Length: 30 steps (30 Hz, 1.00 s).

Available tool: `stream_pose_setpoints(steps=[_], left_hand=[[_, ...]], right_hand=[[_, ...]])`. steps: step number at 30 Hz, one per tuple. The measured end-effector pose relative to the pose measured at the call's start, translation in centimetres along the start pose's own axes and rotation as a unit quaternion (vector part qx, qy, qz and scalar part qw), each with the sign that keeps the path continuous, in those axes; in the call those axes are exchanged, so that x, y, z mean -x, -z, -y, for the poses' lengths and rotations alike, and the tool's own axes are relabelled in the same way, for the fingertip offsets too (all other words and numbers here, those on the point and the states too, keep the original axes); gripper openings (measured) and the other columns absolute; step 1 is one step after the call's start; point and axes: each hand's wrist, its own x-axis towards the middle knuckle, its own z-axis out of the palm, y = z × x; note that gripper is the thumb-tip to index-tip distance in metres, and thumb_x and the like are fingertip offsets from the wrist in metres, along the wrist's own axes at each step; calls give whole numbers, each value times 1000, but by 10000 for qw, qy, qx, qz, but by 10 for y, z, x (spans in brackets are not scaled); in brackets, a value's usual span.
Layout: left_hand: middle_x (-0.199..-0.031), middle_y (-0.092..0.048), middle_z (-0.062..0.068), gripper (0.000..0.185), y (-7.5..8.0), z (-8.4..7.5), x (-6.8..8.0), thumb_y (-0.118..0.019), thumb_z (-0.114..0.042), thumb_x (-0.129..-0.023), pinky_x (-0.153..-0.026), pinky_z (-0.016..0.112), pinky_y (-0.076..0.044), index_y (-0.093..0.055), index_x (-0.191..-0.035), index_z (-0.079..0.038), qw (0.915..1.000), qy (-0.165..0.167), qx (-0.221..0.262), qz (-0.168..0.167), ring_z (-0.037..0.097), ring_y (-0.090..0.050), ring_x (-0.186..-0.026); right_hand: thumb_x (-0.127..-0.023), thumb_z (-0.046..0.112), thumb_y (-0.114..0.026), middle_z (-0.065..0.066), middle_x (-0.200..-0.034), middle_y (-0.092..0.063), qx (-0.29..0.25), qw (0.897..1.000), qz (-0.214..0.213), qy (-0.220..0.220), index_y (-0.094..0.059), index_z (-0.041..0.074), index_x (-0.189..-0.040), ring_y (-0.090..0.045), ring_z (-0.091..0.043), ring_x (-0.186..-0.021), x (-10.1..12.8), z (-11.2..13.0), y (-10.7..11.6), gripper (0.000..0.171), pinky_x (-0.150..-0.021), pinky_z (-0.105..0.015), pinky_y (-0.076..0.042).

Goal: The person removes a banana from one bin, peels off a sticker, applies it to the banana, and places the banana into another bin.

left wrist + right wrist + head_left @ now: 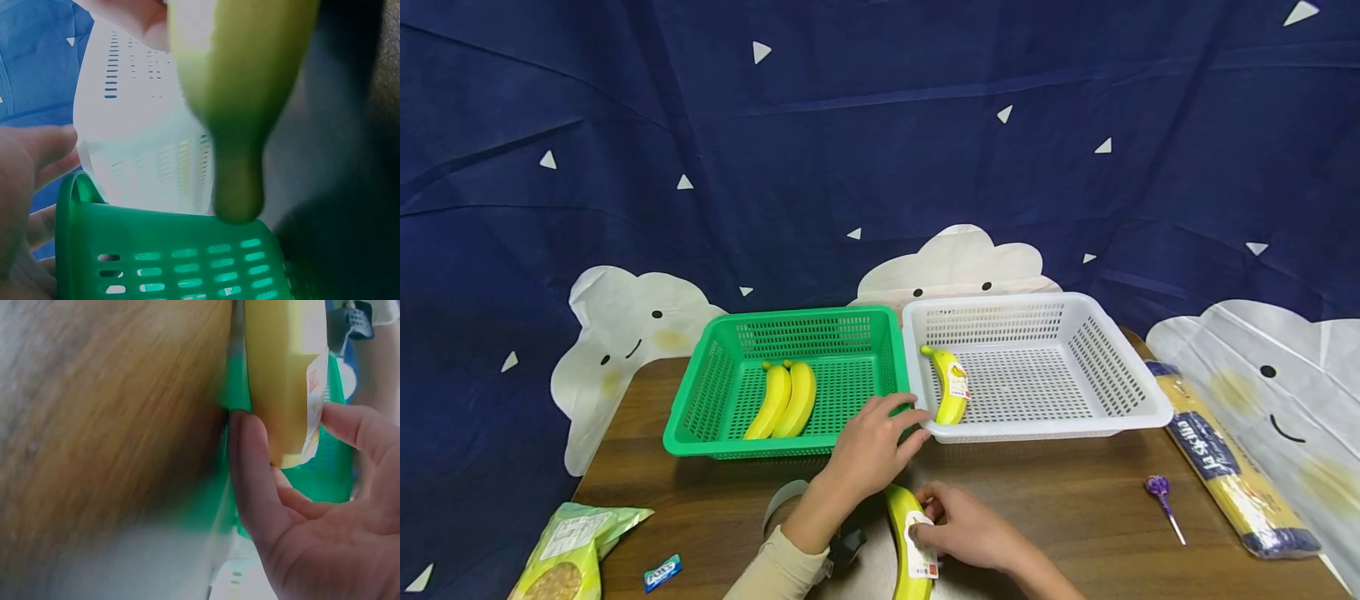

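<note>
A yellow banana (901,510) with a white label is at the near edge of the head view, its lower end cut off by the frame. My right hand (964,527) grips it from the right; in the right wrist view the thumb presses the label side and the fingers lie on the opposite face. Above the banana, my left hand (874,443) reaches over the front rims where the green basket (752,447) and white basket (1037,431) meet, its fingers spread and holding nothing. Seen from the left wrist, the banana's stem (239,187) overlaps the green basket.
Two bananas (801,398) lie in the green basket, and one labelled banana (952,404) in the white basket. Rightward are a lollipop (1157,486) and a pasta packet (1217,458). A snack bag (568,550) and small blue packet (662,572) lie at left.
</note>
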Motion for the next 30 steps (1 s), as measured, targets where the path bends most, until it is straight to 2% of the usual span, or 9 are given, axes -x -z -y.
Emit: stream_pose_setpoints(steps=[4,10,13,17,23,27,30], left_hand=[[-123,-60,-2,24,-1,1,-1,-62,-36,-94,-85,31,-49,-72,-112,-25,9999,12,-89,-97,19,-55,-103],[-121,-60,-6,23,-4,2,-1,-64,-40,-92,-62,30,-52,-73,-109,-29,9996,139,-31,-264,17,-57,-99],[-121,-60,-8,23,-4,3,0,-65,-43,-90,-55,29,-50,-73,-109,-31,9990,290,28,-350,16,-57,-99],[-121,-60,-10,24,-4,3,1,-68,-45,-88,-51,27,-48,-74,-107,-33,9982,447,72,-401,15,-57,-99],[-120,-60,-11,25,-5,-1,0,-66,-46,-89,-49,27,-46,-74,-109,-33,9984,443,-5,-340,15,-57,-97],[-120,-60,-11,25,-6,-2,0,-66,-46,-89,-49,29,-47,-74,-109,-34,9982,496,-71,-325,15,-56,-97],[-121,-59,-11,25,-6,-1,0,-65,-47,-89,-47,28,-45,-73,-109,-34,9982,505,-109,-298,15,-56,-98]], right_hand=[[-84,24,-70,-7,-84,-60,-149,9999,34,-24,-56,1,-113,-60,-17,-63,5,2,4,39,-54,-33,-52],[-86,24,-69,-6,-86,-58,34,9999,134,75,-56,2,-112,-59,-15,-62,17,11,19,37,-54,-34,-53],[-86,25,-69,-6,-87,-59,154,9996,205,97,-57,4,-113,-59,-16,-64,24,14,31,37,-54,-34,-53],[-87,25,-69,-7,-90,-59,98,9993,352,101,-56,4,-116,-61,-18,-70,34,16,48,38,-56,-36,-54],[-90,22,-67,-9,-94,-61,47,9989,414,230,-56,5,-118,-61,-20,-79,48,24,77,35,-60,-37,-55],[-91,20,-66,-8,-95,-64,158,9983,350,436,-56,6,-118,-61,-20,-81,50,35,94,32,-63,-33,-53],[-92,19,-64,-10,-97,-64,188,9980,266,537,-54,2,-120,-61,-21,-84,50,46,109,34,-66,-33,-53]])
